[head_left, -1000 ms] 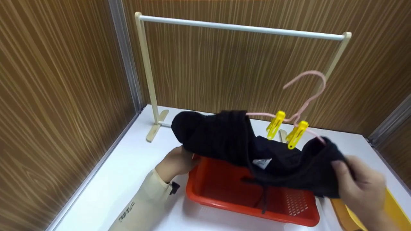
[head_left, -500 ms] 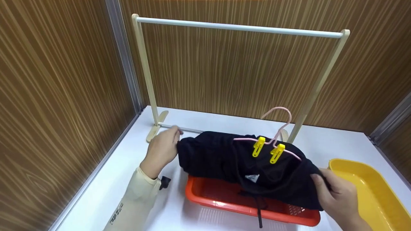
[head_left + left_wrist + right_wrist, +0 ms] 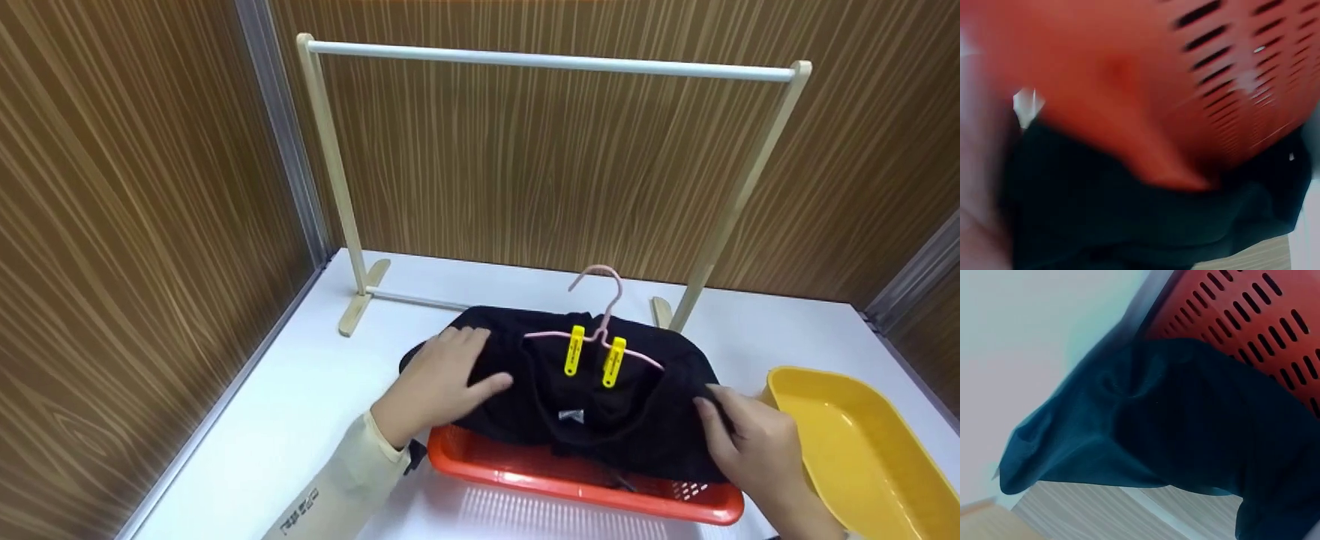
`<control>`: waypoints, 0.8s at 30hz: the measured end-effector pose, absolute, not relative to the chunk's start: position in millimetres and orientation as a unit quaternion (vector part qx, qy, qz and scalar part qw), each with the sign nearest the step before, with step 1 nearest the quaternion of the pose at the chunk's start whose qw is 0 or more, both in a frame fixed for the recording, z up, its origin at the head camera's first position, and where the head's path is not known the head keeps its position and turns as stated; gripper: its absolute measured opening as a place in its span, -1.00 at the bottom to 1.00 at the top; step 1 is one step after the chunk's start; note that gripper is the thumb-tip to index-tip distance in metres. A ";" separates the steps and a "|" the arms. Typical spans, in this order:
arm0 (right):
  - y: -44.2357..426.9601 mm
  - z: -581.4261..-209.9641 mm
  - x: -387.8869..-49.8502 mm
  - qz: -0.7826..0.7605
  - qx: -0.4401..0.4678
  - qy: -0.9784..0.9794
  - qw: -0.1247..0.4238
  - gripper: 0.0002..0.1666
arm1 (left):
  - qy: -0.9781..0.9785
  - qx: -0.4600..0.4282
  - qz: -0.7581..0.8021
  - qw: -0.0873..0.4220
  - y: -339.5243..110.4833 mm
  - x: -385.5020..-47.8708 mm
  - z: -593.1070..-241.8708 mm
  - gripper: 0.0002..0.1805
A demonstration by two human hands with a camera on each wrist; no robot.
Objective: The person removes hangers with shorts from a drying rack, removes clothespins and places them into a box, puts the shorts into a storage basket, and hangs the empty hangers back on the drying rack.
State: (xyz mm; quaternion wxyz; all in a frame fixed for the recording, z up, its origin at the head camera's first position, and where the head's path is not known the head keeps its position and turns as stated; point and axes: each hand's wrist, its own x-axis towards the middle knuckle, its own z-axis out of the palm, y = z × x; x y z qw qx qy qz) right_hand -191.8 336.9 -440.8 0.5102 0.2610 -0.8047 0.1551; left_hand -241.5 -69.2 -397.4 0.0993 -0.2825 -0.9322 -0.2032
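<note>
A black garment with a small pale label lies over the red basket. A pink hanger sits in its neck opening, hook upward, with two yellow clips on its bar. My left hand rests on the garment's left part, fingers spread, thumb apart. On the right side, my right hand pinches the garment's edge between thumb and fingers. Dark cloth fills the lower left wrist view below the slotted red basket wall. In the right wrist view the cloth hangs beside the basket.
Behind the garment stands a rack with a white top rod and wooden posts. A yellow tray is at the right. Wood-grain panels enclose the white table at the back and sides.
The garment and hanger have come down and left over the basket, and the cloth lies flatter. My left hand left the garment's left end and now lies spread on it; my right hand kept its pinch.
</note>
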 end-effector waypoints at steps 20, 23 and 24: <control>323.5 -429.2 -203.4 0.122 0.212 -0.872 0.424 -0.64 | -0.885 -0.311 -0.192 0.288 -55.9 -267.5 -428.7 -0.62; 320.5 -431.5 -207.6 0.124 0.215 -0.869 0.427 -0.66 | -0.890 -0.299 -0.192 0.287 -58.8 -265.2 -431.1 -0.62; 319.4 -432.0 -208.7 0.124 0.216 -0.869 0.428 -0.67 | -0.892 -0.295 -0.192 0.285 -60.0 -264.7 -431.5 -0.62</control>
